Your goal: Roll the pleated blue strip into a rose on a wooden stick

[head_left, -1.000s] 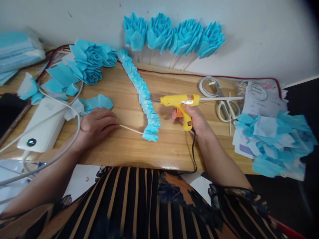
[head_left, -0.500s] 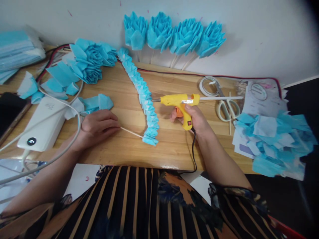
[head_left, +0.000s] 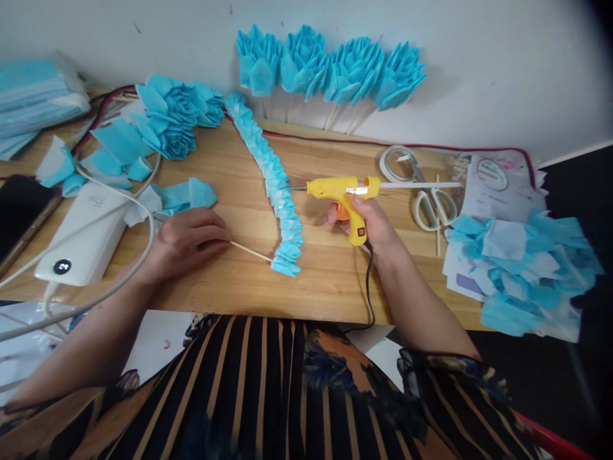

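My left hand (head_left: 184,239) rests on the wooden table (head_left: 325,281) with its fingers closed on a thin wooden stick (head_left: 249,251). The stick's far end sits in the rolled near end of a long strip of folded blue petals (head_left: 271,172), which runs diagonally toward the wall. My right hand (head_left: 368,223) grips a yellow hot glue gun (head_left: 342,191) by its handle. Its nozzle points left, close to the strip's right side.
Finished blue paper flowers (head_left: 330,67) lean against the wall. More flowers and loose pieces (head_left: 163,121) lie at the left by a white power bank (head_left: 83,233) with cables. Scissors (head_left: 431,204), a tape roll (head_left: 395,163) and blue scraps (head_left: 522,268) sit right.
The rolled end of the strip and the stick have shifted slightly left. The glue gun has moved a little left and toward the strip. The view has drifted slightly.
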Demonstrator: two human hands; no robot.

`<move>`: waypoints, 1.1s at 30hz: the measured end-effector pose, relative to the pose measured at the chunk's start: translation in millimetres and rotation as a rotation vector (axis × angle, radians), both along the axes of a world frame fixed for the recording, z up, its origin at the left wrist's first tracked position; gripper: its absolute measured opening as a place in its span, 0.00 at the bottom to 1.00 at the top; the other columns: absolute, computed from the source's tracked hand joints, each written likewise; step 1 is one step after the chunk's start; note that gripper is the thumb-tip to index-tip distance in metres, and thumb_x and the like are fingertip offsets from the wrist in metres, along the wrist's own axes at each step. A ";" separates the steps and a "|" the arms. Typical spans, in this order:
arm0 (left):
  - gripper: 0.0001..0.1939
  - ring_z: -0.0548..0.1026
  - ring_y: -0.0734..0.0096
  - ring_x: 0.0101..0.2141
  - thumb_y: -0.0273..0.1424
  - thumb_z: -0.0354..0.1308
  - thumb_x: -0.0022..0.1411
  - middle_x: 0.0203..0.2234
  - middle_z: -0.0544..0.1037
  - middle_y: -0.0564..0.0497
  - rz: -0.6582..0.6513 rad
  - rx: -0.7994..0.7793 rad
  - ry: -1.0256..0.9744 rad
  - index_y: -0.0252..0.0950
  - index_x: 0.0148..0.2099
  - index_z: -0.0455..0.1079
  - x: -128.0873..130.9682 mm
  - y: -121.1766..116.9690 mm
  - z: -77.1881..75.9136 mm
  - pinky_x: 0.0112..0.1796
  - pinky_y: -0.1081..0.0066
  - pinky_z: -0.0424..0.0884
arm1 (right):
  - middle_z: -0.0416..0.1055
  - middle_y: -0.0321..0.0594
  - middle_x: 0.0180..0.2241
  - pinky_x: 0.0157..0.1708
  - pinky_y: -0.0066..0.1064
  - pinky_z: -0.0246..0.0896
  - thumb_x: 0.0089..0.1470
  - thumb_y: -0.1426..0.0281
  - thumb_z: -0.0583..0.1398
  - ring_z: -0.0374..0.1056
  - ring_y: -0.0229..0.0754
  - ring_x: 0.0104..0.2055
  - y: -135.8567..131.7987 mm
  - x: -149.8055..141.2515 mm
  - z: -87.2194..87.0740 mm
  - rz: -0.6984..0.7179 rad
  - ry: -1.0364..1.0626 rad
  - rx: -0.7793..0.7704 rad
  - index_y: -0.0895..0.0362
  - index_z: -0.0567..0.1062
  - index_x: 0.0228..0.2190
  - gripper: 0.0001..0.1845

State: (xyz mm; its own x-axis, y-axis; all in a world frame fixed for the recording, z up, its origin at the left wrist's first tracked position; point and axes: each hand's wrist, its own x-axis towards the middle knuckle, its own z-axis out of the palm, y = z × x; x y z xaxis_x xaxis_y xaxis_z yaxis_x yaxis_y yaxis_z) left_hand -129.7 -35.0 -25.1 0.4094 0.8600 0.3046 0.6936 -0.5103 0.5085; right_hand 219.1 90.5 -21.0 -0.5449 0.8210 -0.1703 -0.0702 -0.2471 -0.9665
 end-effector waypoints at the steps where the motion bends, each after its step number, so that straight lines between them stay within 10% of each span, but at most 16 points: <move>1: 0.11 0.78 0.67 0.36 0.35 0.59 0.72 0.35 0.80 0.49 -0.002 0.000 0.003 0.39 0.37 0.77 0.0 -0.1 0.1 0.37 0.68 0.73 | 0.76 0.37 0.23 0.32 0.35 0.73 0.49 0.41 0.68 0.77 0.45 0.30 0.3 0.4 -0.7 -0.005 0.005 0.001 0.54 0.77 0.29 0.28; 33: 0.12 0.78 0.66 0.37 0.34 0.56 0.73 0.35 0.80 0.48 -0.037 -0.020 0.018 0.38 0.37 0.78 -2.6 1.5 0.7 0.38 0.69 0.71 | 0.77 0.37 0.25 0.31 0.32 0.72 0.51 0.44 0.68 0.74 0.41 0.27 0.4 -0.5 -0.6 -0.015 0.047 -0.006 0.55 0.78 0.31 0.26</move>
State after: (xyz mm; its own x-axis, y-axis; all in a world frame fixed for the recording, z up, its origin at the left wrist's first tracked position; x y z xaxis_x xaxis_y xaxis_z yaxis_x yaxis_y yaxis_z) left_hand -132.3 -33.4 -24.4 0.4461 0.8501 0.2798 0.6835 -0.5255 0.5067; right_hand 218.6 90.9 -21.6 -0.5397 0.8285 -0.1493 -0.1195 -0.2510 -0.9606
